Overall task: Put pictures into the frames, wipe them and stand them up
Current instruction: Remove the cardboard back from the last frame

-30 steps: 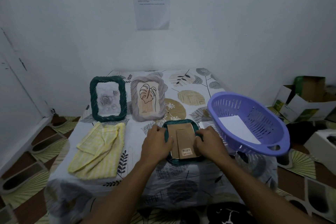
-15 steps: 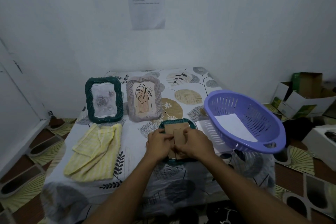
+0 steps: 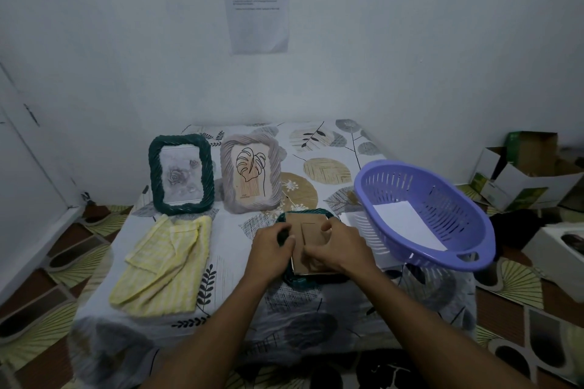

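Note:
A dark green frame (image 3: 308, 218) lies face down near the table's front, its brown cardboard back (image 3: 311, 229) upward. My left hand (image 3: 271, 251) grips its left edge. My right hand (image 3: 339, 248) presses on the cardboard back, fingers curled at its edge, and the near edge of the back looks slightly lifted. Two filled frames stand at the back: a green one (image 3: 181, 174) with a rose picture and a grey one (image 3: 251, 172) with a leaf drawing. A yellow cloth (image 3: 164, 265) lies folded at the left.
A purple plastic basket (image 3: 423, 211) with a white sheet (image 3: 407, 224) inside rests tilted at the table's right edge. Open cardboard boxes (image 3: 527, 170) sit on the floor at the right. The wall stands close behind the table (image 3: 227, 237).
Both hands moved from the frame's outer sides in toward the middle of the cardboard back. My right hand now rests over the back's lower part.

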A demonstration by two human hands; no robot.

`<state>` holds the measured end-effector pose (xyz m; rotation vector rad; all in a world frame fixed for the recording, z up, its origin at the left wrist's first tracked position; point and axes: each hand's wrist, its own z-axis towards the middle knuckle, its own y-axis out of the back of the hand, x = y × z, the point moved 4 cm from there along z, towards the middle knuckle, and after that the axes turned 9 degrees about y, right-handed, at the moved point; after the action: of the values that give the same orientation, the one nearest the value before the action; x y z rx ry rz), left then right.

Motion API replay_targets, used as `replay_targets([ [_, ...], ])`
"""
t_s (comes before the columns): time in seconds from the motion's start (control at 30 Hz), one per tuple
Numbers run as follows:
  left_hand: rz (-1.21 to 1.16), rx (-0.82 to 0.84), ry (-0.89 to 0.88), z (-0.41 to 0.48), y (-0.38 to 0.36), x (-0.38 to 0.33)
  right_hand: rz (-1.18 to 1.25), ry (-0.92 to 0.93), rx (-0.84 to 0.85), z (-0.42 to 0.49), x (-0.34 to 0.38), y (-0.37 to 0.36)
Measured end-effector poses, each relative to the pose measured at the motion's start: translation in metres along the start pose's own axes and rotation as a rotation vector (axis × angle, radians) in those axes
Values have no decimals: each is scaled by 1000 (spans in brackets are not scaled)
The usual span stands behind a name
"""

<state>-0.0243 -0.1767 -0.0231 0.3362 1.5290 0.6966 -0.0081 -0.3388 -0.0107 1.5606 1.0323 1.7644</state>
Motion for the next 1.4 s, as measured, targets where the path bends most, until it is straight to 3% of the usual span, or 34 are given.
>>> replay_targets([
  [0.4, -69, -51, -21, 1, -1, -1, 75, 2, -47, -1, -9, 0],
  [0.63, 64, -65, -59, -2, -4, 3, 46, 14, -73, 0, -5, 7],
  [0.8, 95, -52, -93, -7, 0, 10, 73, -9, -6, 4, -6, 8],
  [1.0, 86, -70, -110, -3, 12, 18, 305, -81, 17, 10, -6, 2],
  [1.13, 55, -72, -119, 0, 15, 17, 262, -93, 28, 14, -9, 6],
  [1.4, 109, 68, -157, 12, 22, 25, 480, -159, 155, 8, -8, 4],
])
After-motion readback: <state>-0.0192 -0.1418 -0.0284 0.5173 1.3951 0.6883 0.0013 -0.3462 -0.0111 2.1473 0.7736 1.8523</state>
